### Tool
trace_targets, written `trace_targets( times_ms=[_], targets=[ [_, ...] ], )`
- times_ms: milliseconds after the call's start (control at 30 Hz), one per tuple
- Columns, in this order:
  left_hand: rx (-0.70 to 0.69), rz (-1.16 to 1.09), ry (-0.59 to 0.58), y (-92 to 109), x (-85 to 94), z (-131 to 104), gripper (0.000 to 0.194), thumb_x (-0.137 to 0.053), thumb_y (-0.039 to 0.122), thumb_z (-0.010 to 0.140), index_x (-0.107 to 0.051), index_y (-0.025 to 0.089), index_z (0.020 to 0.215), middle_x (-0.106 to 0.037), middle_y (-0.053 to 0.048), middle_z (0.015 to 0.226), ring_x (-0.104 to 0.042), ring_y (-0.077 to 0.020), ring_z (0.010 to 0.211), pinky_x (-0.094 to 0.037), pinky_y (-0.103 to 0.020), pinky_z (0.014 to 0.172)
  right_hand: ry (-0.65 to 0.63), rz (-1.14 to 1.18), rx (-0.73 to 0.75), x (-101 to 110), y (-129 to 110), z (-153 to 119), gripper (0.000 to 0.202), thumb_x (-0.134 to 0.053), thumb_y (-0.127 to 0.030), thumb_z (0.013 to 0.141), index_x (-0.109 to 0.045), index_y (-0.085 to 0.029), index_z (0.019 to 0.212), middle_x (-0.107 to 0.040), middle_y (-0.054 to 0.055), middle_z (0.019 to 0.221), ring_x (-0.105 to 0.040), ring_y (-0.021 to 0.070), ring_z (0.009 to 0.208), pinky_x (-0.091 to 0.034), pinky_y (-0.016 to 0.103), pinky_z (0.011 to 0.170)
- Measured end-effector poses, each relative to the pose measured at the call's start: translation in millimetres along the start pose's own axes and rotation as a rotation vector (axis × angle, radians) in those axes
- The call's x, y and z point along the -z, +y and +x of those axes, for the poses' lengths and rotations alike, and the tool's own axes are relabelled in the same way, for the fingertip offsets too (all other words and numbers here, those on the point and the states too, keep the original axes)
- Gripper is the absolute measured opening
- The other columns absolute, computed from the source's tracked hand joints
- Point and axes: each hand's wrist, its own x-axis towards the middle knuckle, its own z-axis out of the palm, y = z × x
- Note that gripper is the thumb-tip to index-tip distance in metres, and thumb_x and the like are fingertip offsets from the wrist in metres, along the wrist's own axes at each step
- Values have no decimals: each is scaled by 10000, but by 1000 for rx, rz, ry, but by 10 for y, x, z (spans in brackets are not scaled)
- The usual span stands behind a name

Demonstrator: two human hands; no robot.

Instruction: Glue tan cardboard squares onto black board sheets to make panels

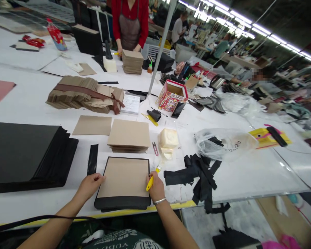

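In front of me a tan cardboard panel lies on a black sheet, whose dark margin shows around it, widest along the near side. My left hand is closed, fingertips pinched at the panel's left edge. My right hand grips a yellow-handled brush, bristles pointing away from me, and rests against the panel's right edge. Just beyond the panel sits a stack of cardboard pieces. A black strip lies beyond my left hand. Near the brush are small snips and a cream-coloured plastic container.
A tall pile of black sheets stands at the left. Loose black strips lie to the right, some hanging over the table edge, beside a clear plastic bag. Behind are bundled cardboard, a metal pole and a co-worker.
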Motion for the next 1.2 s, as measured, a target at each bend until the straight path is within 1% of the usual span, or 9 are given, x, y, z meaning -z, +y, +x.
trace_targets(
  times_ms=[267,400,533,600,700,833,1067,1200],
  targets=[
    [17,-7,-10,-44,-17,36,366,-446,509,696,-499,184,537,-464,31,493,-453,-139,541,-293,-220,524,-19,1,-24,-8,5,12,130,-424,-294,813,-464,-203,896,-535,-30,593,-536,132,536,-318,211,515],
    [-16,-51,0,-82,-30,63,351,-463,490,687,-484,184,517,-474,27,502,-462,-145,555,-307,-225,542,-48,-30,-29,-12,1,32,129,-425,-284,807,-465,-204,900,-531,-30,589,-526,132,531,-302,213,510],
    [-52,-59,26,-39,4,55,298,-479,433,674,-524,175,532,-506,14,521,-470,-147,554,-311,-227,529,-78,-69,-23,6,-35,57,137,-421,-294,811,-464,-200,902,-524,-25,590,-512,132,519,-286,216,505],
    [-75,-38,32,0,43,49,279,-492,412,663,-545,169,536,-509,11,512,-462,-142,542,-305,-225,512,-86,-81,-17,13,-50,73,143,-419,-302,817,-462,-198,905,-519,-23,585,-505,131,514,-279,216,504],
    [-74,-4,39,43,101,48,261,-512,392,655,-570,162,548,-508,12,493,-451,-134,524,-299,-221,496,-115,-108,-10,13,-56,96,152,-424,-313,820,-458,-196,911,-503,-27,569,-488,128,502,-264,214,499],
    [-65,40,28,47,133,46,267,-503,378,684,-572,157,550,-525,7,513,-464,-126,521,-305,-219,498,-149,-163,-5,2,-62,106,165,-434,-317,821,-464,-190,922,-494,-27,574,-456,115,488,-241,209,493],
    [-91,209,43,89,124,-5,244,-472,326,738,-577,166,587,-579,-32,625,-517,-156,640,-320,-244,582,-154,-260,1,-14,-106,102,185,-437,-315,829,-470,-175,946,-483,-26,578,-420,101,489,-223,210,503],
    [-111,308,57,119,156,-21,273,-477,374,748,-586,168,607,-597,-64,710,-534,-181,705,-325,-259,609,-175,-312,27,12,-118,117,182,-450,-321,823,-471,-177,934,-487,-20,583,-423,104,497,-220,211,501]
  ],
)
